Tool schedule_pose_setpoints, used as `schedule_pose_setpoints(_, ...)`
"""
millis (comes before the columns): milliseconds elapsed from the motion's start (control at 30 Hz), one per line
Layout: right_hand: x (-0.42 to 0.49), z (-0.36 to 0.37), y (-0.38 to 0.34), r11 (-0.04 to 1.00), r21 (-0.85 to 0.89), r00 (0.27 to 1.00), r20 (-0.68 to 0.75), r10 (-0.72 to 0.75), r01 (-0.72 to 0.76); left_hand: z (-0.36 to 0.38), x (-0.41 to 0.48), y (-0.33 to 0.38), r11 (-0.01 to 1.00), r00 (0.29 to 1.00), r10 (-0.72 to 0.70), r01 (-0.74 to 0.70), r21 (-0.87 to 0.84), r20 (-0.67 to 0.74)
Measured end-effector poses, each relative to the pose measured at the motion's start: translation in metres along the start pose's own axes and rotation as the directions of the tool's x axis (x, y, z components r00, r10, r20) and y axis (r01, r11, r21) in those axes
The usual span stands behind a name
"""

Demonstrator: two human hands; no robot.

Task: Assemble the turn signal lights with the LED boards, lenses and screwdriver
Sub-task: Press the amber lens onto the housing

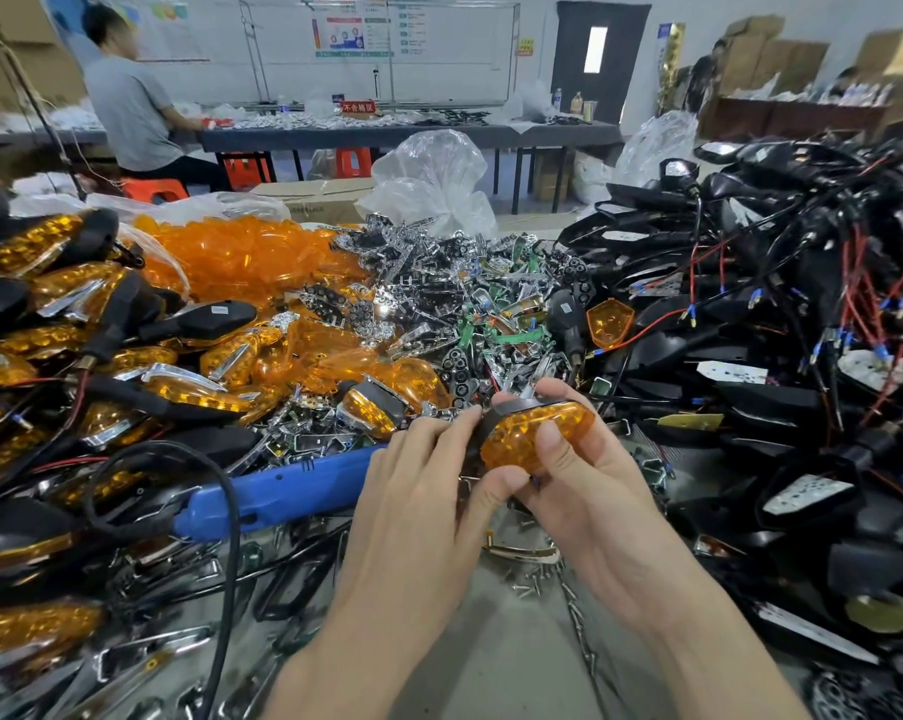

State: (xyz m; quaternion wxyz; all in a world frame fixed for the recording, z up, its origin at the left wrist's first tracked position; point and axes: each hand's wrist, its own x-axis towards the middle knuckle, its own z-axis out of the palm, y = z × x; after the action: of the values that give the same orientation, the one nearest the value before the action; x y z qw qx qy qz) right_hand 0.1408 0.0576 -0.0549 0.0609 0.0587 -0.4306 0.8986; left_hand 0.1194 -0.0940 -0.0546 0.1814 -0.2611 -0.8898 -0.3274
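Head view: both hands hold one turn signal light (527, 444) just above the tabletop (491, 662), at the middle of the picture. Its amber lens (569, 418) faces up toward the camera over a black housing (512, 407), and its long axis runs from about 8 o'clock to 2 o'clock. The left hand (418, 485) pinches the 8 o'clock end with its fingers. The right hand (595, 480) is curled round the other end, thumb flat on the lens. The lens looks to be getting pressed into its seat, so fastening probably comes next. That turns on the blue electric screwdriver (283, 491), which lies at 9 o'clock from the light, just beside the left hand and pointing toward it. Loose screws (530, 582) lie at 6 o'clock, near both wrists.
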Motion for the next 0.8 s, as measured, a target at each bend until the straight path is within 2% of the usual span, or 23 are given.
schedule_pose_setpoints(200,0.0018,-0.0004,0.0025,0.999,0.045,0.999,0.031,-0.014,0.013,0.0007,0.0009,0.0002,0.999,0.997,0.03,-0.031,-0.01,-0.067)
schedule_pose_setpoints(367,0.0024,-0.0024,0.0036,0.998,0.064,0.999,0.031,-0.007,0.005,0.001,0.0001,0.0021,0.998,0.994,0.002,-0.009,-0.063,-0.105)
schedule_pose_setpoints(600,0.0006,-0.0018,0.0037,0.999,0.038,0.999,0.039,-0.011,0.009,0.0,0.0014,0.0008,0.976,0.993,-0.108,0.099,-0.195,-0.039)
schedule_pose_setpoints(800,-0.0003,-0.0016,0.0042,1.0,-0.003,0.999,0.039,-0.013,0.013,0.001,0.0015,-0.0016,0.975,0.993,-0.113,0.102,-0.197,-0.043)
